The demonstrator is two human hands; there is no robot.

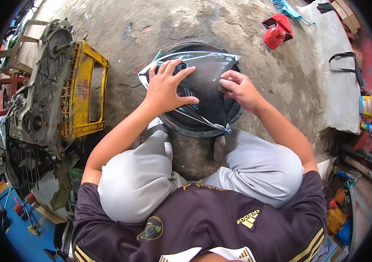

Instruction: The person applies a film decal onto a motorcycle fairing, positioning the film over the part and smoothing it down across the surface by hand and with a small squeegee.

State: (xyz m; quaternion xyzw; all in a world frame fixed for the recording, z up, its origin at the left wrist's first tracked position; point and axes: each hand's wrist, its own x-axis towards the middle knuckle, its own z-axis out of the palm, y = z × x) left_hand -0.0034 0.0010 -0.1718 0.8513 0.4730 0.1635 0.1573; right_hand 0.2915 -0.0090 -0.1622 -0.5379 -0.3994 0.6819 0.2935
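A glossy black vehicle body panel (205, 72) with white-edged borders and blue-white markings lies across a round black basin (186, 131) on the floor. Spread over the panel's left part is my left hand (166, 87), its fingers stretched apart and touching the surface. At the panel's right edge my right hand (240, 91) pinches a small dark-grey piece that looks like folded sandpaper (221, 85). The surface near that hand looks duller and greyish. What the basin holds under the panel is mostly hidden.
To the left, a yellow plastic crate (92, 122) stands beside a metal engine casing (48, 87). A red plastic part (278, 31) lies on the concrete floor (151, 24) at the upper right. A concrete ledge (334, 100) with a black strap (347, 61) runs along the right.
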